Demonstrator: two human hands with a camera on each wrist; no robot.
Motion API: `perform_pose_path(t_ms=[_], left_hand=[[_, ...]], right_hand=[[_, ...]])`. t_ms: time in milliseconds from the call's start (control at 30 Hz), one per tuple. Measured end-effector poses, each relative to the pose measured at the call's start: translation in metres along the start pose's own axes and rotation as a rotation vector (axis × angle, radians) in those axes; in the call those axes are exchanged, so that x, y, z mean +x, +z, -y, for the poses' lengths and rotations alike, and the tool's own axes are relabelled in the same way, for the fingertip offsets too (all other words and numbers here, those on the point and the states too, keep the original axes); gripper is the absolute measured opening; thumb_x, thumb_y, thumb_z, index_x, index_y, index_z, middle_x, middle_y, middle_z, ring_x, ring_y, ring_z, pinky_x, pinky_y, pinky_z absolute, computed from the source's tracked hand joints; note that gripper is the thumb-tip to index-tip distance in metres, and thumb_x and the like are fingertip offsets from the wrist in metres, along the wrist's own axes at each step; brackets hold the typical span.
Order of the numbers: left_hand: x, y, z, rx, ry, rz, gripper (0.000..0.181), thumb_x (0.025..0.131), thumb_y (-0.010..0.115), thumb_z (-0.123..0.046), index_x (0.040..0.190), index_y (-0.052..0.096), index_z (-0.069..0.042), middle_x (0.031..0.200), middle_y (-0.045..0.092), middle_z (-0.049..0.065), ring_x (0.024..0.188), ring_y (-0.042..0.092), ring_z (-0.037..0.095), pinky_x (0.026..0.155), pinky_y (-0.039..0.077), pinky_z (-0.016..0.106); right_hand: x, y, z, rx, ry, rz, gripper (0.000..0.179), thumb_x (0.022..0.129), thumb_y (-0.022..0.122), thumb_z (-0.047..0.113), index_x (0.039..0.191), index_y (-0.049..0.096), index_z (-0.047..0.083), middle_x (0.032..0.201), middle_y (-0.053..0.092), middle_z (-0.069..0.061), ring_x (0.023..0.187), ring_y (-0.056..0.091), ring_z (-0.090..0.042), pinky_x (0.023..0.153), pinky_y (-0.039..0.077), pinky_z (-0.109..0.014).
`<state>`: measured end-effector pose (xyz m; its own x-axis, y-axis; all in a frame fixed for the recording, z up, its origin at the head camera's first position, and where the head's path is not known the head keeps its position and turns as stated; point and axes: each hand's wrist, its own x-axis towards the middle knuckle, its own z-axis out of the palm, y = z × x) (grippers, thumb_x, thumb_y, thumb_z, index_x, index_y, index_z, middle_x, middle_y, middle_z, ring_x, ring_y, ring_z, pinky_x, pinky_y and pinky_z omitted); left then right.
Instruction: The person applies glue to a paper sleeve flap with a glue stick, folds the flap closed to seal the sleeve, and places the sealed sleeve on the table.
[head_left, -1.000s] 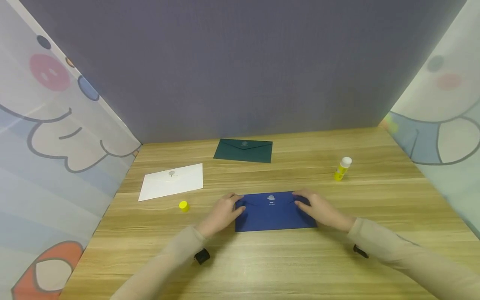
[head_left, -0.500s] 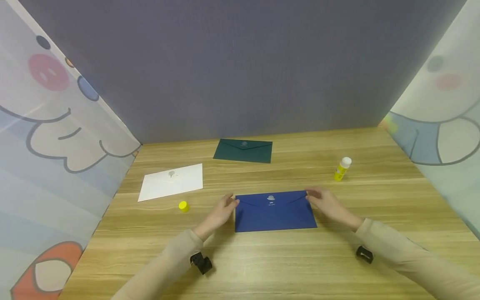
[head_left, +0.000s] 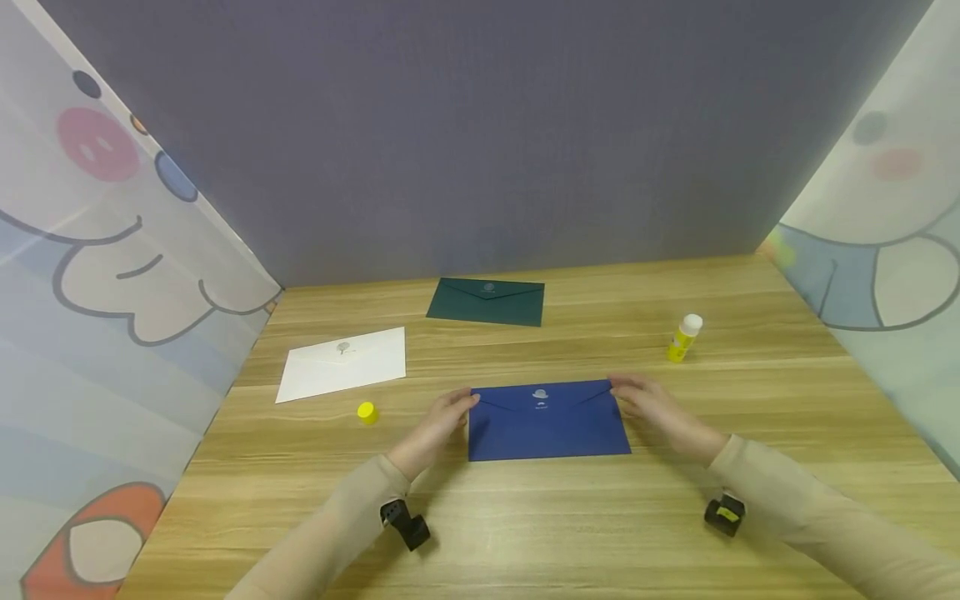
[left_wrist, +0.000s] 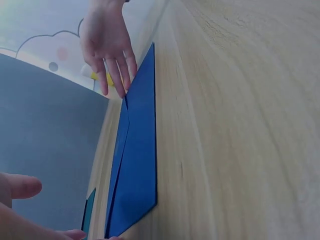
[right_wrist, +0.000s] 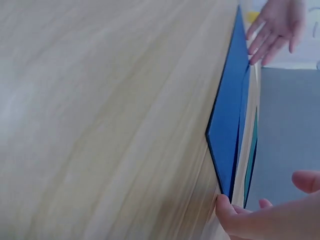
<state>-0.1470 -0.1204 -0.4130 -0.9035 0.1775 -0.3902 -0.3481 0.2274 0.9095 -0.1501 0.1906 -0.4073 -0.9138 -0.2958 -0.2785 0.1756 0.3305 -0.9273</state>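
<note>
A blue envelope (head_left: 551,429) with a pale hat print lies on the wooden table, its flap side up. At its upper left corner is my left hand (head_left: 438,425), fingers extended and tips against the edge. My right hand (head_left: 660,412) touches the upper right corner from the other side. In the right wrist view, a fingertip (right_wrist: 223,204) meets the envelope's corner while the thumb stands apart. The left wrist view shows the right hand (left_wrist: 110,47) with straight fingers reaching down to the envelope's far end.
Farther back lie a dark green envelope (head_left: 487,304) and, to the left, a white envelope (head_left: 345,364). A yellow cap (head_left: 367,412) sits left of my left hand. A yellow glue stick (head_left: 682,340) with a white end stands at the right. A grey panel (head_left: 480,142) rises behind the table.
Both hands have slid outward from over the blue envelope to its upper corners. In the last half second the envelope has shifted slightly away from me and left.
</note>
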Motion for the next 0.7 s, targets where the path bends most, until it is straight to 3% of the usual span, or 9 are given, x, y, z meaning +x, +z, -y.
perform_pose_path(t_ms=[100, 200, 400, 500, 700], left_hand=[[0.0007, 0.0001, -0.0002, -0.044, 0.004, -0.023, 0.054, 0.092, 0.044, -0.02, 0.131, 0.028, 0.012, 0.137, 0.027, 0.028, 0.125, 0.026, 0.039, 0.102, 0.026, 0.044], [0.0009, -0.0006, 0.0006, -0.081, 0.036, -0.031, 0.05, 0.092, 0.042, -0.015, 0.13, 0.028, 0.013, 0.137, 0.026, 0.028, 0.126, 0.026, 0.038, 0.102, 0.026, 0.044], [0.0034, -0.0022, 0.0043, -0.186, 0.093, -0.044, 0.044, 0.091, 0.039, -0.002, 0.131, 0.029, 0.011, 0.136, 0.028, 0.027, 0.123, 0.032, 0.038, 0.1, 0.031, 0.043], [0.0052, -0.0015, 0.0056, -0.208, 0.084, -0.075, 0.046, 0.088, 0.042, 0.004, 0.132, 0.029, 0.01, 0.136, 0.027, 0.028, 0.119, 0.036, 0.039, 0.097, 0.034, 0.043], [0.0086, 0.0006, 0.0092, -0.147, 0.072, -0.145, 0.048, 0.083, 0.048, 0.01, 0.128, 0.031, 0.016, 0.127, 0.037, 0.031, 0.117, 0.04, 0.038, 0.095, 0.037, 0.04]], right_hand=[[0.0014, -0.0024, -0.0013, 0.149, 0.021, 0.022, 0.052, 0.095, 0.034, 0.015, 0.136, 0.014, -0.012, 0.14, 0.014, -0.03, 0.128, 0.016, -0.04, 0.104, 0.022, -0.045], [0.0006, -0.0037, -0.0013, 0.25, 0.023, 0.008, 0.056, 0.095, 0.034, 0.014, 0.137, 0.006, -0.01, 0.141, 0.011, -0.029, 0.129, 0.016, -0.039, 0.104, 0.02, -0.044], [0.0, -0.0043, -0.0027, 0.263, 0.001, -0.062, 0.06, 0.093, 0.04, 0.009, 0.138, 0.004, -0.007, 0.141, 0.016, -0.028, 0.119, 0.039, -0.03, 0.097, 0.035, -0.038], [0.0012, -0.0039, -0.0038, 0.262, 0.014, -0.053, 0.06, 0.092, 0.039, 0.005, 0.138, 0.002, -0.008, 0.14, 0.015, -0.029, 0.122, 0.034, -0.034, 0.096, 0.036, -0.037], [0.0043, -0.0023, -0.0067, 0.225, 0.067, -0.057, 0.053, 0.091, 0.037, -0.001, 0.135, 0.01, -0.015, 0.138, 0.016, -0.031, 0.126, 0.022, -0.038, 0.099, 0.03, -0.038]])
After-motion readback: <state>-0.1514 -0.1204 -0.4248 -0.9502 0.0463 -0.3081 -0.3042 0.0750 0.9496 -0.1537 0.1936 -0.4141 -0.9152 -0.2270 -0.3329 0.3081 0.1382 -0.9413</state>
